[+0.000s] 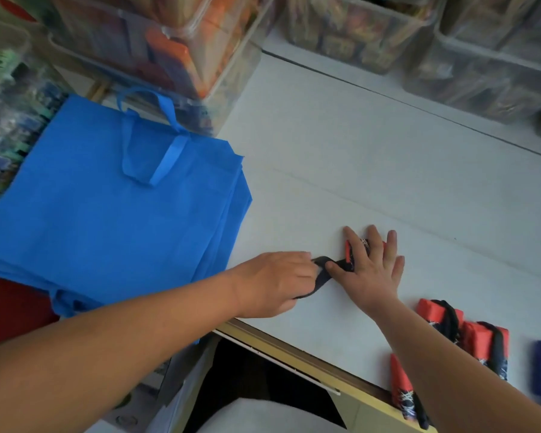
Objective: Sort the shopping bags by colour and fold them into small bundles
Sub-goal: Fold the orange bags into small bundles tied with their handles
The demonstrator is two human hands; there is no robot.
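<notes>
Head view: step looked like tying off red bundle w/ its black strap, mid-counter toward front edge. Best to pin bundle flat & pull strap taut before wrapping, else folds likely spring open. R hand lay flat, fingers spread, pressing bundle. L hand had fingers curled round strap. Blue bags sat stacked at left edge; done red bundles by front edge.

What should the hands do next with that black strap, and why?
Probably wrap the black fabric strap around the small folded red bag bundle. The left hand pinches the loose strap, the right hand presses the bundle flat on the white table, and the finished red bundles nearby wear black straps around them.
</notes>
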